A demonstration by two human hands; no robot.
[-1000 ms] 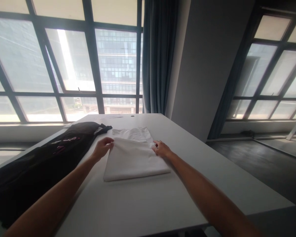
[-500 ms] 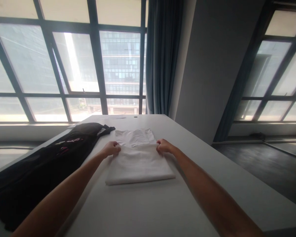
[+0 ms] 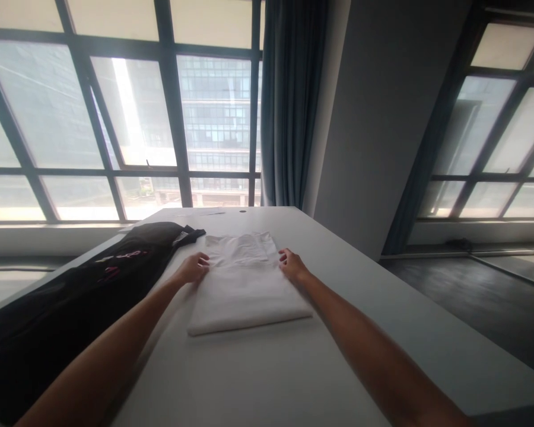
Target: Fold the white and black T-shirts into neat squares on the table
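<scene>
Two hands are positioned at opposite sides of one folded white cloth [image 3: 249, 296], which lies flat near the middle of a white table [image 3: 338, 356]. The left hand [image 3: 194, 268] is at the left edge of the cloth, its fingers bent and pointing inward. The right hand [image 3: 292, 264] is at the right edge, with its fingers curled loosely and slightly spread. Whether either hand pinches the fabric cannot be told from this view. The near part of the cloth is smooth, with a straight front edge set at a slight slant; the far part, beyond the hands, is wrinkled.

A black cloth [image 3: 66, 314] with pink marks lies lengthwise along the left side of the table, apart from the white cloth. The left forearm passes in front of part of it. A small dark round spot [image 3: 242, 211] is located near the far edge of the table. Behind the table are a large window [image 3: 213, 112], a blue-grey curtain [image 3: 289, 118] and a grey pillar [image 3: 382, 118].
</scene>
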